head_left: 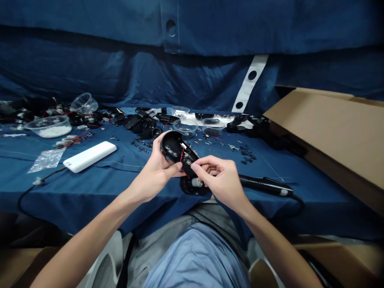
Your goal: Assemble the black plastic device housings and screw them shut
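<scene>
Far left of my view, on the blue-covered table: clear bowl of white bits, with a flat plastic bag just in front. Red-wired parts touch the bag's back end. Behind, a second clear bowl sits tilted among dark clutter. Near these, a white oblong device, dark cable running from its lower end over the table edge.

Center: I have the left hand wrapped round a black shell, gripping it above the near edge of the table, hollow side showing. Red wire runs inside. Below it, another rounded black piece rests on the table, partly hidden.

Right hand: thumb and forefinger closed together at the shell's right side; whether they pinch its edge or a small part, I cannot tell.

Farther right, scattered black bits; nearer, a long black tool, corded at its right end. Last, a large cardboard box.
</scene>
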Tool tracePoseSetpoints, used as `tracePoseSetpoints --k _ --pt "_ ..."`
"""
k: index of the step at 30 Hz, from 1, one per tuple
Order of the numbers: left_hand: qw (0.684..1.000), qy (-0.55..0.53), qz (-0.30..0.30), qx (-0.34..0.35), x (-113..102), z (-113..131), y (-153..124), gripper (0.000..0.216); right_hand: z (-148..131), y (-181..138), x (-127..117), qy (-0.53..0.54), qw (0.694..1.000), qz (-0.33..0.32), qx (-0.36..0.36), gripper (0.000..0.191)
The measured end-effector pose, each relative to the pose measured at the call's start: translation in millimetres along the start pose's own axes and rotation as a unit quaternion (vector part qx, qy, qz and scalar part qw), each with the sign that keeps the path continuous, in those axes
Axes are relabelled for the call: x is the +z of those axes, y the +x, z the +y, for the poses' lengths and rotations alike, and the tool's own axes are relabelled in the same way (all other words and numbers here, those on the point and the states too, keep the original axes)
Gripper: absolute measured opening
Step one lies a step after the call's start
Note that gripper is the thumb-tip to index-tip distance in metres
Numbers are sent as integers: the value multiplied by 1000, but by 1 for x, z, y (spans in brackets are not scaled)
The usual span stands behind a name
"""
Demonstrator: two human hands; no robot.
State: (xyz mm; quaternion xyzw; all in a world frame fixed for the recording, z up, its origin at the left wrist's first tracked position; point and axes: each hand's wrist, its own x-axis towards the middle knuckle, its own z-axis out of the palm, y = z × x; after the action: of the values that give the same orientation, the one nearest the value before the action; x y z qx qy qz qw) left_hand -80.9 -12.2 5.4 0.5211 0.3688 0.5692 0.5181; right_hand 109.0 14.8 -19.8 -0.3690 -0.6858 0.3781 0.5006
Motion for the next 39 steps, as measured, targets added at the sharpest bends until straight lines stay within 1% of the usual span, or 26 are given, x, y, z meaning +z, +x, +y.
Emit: tracePoseSetpoints --k 4,6,8,10,12,14,16,22,26,28,31,33,39 --pt "996 62 8 67 3 -11 1 92 -2 -4 2 -81 992 22 -92 17" --pt "991 90 22 92 4 -17 3 91 -3 -5 2 -112 985 19 -127 15" --pt "987 107 35 111 5 -21 4 87 -4 -5 3 -128 982 17 -141 16" --pt "984 119 39 129 7 -22 3 84 -4 -4 3 -113 987 10 -114 18" --pt "980 134 32 145 9 -23 2 81 -3 -3 4 -62 997 -11 -51 20" --pt "975 155 20 160 10 -24 0 78 -2 -1 4 -4 999 -32 5 21" --pt "970 174 14 169 11 -25 -2 75 -1 -1 4 29 999 -31 31 21" --pt "965 195 13 173 14 -31 -6 74 3 0 6 37 998 -22 53 16" --pt "957 220 8 188 15 -34 -8 72 3 1 7 62 995 -29 66 20" --pt "947 242 -3 210 15 -35 -7 71 2 2 8 76 994 -32 69 21" --pt "921 286 -14 264 13 -38 -6 69 0 1 9 89 994 -20 67 22" --pt "910 306 -18 279 12 -39 -6 71 -2 1 9 90 994 -13 68 20" --pt "911 325 -5 254 12 -38 -11 71 -4 -3 9 101 991 -17 90 18"
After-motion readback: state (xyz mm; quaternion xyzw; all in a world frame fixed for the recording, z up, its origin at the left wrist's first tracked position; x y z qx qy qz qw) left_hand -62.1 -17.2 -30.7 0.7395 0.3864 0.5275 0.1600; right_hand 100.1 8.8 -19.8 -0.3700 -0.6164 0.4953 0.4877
